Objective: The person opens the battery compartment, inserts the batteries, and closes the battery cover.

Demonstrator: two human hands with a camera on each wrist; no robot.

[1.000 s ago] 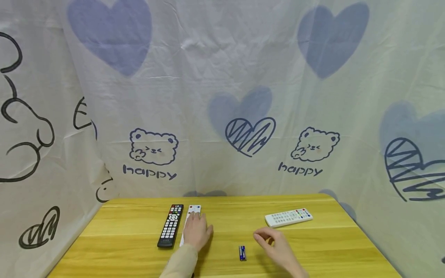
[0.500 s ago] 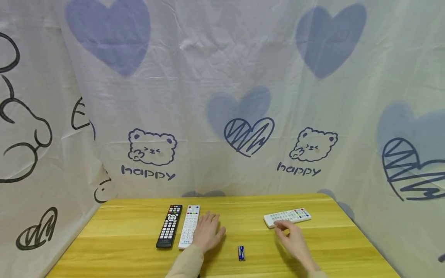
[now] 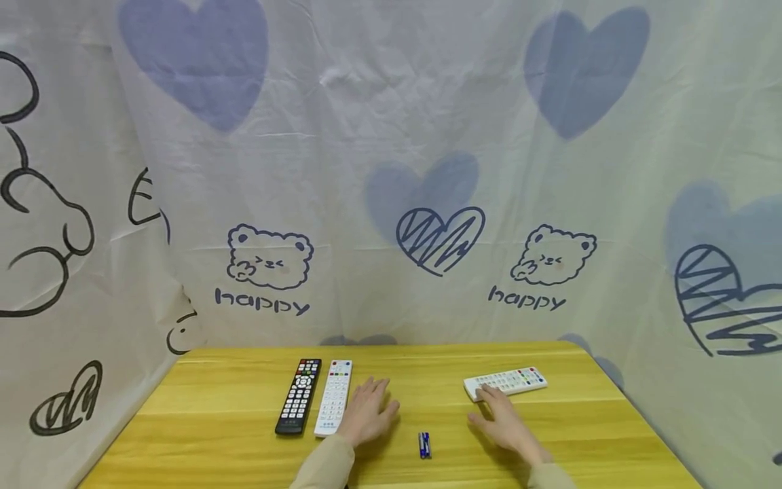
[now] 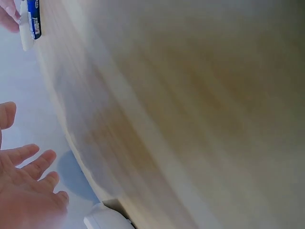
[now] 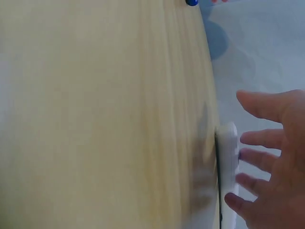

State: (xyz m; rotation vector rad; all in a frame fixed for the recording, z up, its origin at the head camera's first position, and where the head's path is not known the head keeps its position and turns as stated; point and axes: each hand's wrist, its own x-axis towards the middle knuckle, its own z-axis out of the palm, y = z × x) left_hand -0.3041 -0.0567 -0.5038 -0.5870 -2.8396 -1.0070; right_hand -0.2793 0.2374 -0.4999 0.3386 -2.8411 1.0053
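Observation:
My left hand, fingers spread, is just right of a white remote control that lies lengthwise on the table. Its fingers hold nothing in the left wrist view. My right hand has its fingers extended, with the fingertips at the near left end of a second white remote control. In the right wrist view those fingers reach along that remote's side without curling round it. Between the two hands lie blue and silver batteries, side by side.
A black remote control lies left of the first white one, nearly parallel. Under everything is a yellow wood-grain table. A white cloth printed with hearts and bears hangs behind the far edge.
My left hand has come off the left white remote and shifted right. The right hand has moved right to the other white remote, its fingers straightening. Remotes and batteries stay put.

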